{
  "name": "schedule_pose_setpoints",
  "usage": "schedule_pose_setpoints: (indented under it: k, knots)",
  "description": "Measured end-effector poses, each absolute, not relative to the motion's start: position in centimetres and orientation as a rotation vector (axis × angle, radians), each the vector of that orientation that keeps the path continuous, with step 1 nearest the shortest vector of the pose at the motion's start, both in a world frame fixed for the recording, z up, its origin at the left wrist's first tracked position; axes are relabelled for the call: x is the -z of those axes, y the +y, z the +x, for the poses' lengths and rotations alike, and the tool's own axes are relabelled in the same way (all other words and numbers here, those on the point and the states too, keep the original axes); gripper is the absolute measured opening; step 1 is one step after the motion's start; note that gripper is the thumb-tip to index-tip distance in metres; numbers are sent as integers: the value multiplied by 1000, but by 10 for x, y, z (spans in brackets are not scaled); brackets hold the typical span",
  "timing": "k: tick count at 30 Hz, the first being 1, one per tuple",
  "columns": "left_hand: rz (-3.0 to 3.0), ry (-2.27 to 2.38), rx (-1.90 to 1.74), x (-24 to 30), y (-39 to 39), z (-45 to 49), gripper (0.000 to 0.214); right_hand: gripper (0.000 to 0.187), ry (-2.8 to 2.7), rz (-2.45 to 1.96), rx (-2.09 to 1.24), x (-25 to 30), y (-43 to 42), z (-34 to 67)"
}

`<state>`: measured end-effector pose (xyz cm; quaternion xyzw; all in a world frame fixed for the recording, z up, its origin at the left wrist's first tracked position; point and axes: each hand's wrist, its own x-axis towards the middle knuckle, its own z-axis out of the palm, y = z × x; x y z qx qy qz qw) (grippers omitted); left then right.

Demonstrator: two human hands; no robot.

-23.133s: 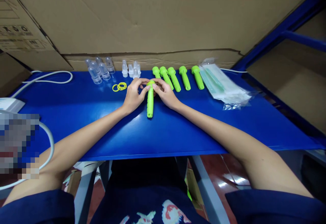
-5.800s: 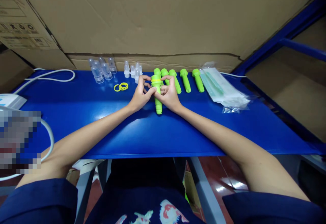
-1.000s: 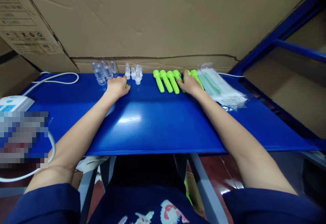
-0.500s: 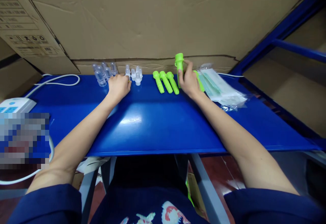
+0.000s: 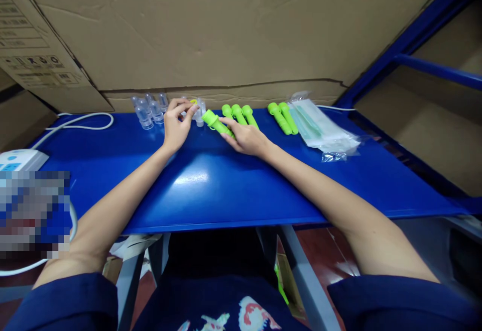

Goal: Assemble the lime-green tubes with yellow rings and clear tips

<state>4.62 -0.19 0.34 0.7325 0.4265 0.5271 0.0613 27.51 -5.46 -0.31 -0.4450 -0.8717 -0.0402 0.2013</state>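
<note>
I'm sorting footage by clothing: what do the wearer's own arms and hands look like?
The left hand and right hand are ungloved, with no jewellery visible. Both forearms are uncovered; the left sleeve and right sleeve are dark navy, short and wide.

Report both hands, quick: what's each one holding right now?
Left hand: grip closed, pinching a yellow ring between thumb and fingers.
Right hand: grip closed around a tilted green handle.
</note>
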Motion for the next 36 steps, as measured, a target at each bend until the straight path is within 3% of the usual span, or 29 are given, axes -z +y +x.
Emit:
schedule_pose_setpoints:
  k: [7, 16, 26, 36]
  knots:
    - [2095, 1309, -1706, 0, 1, 44, 55, 57, -2437, -1216, 127, 5, -50, 281]
    - [2095, 1169, -1599, 5, 2, 51, 55, 56, -2435, -1227, 101, 6, -50, 282]
    - [1997, 1180, -1585, 20, 18, 49, 71, 56, -2434, -1276, 89, 4, -53, 281]
    - [2052, 1140, -1567, 15, 10, 54, 66, 56, -2437, -1240, 101, 5, -51, 281]
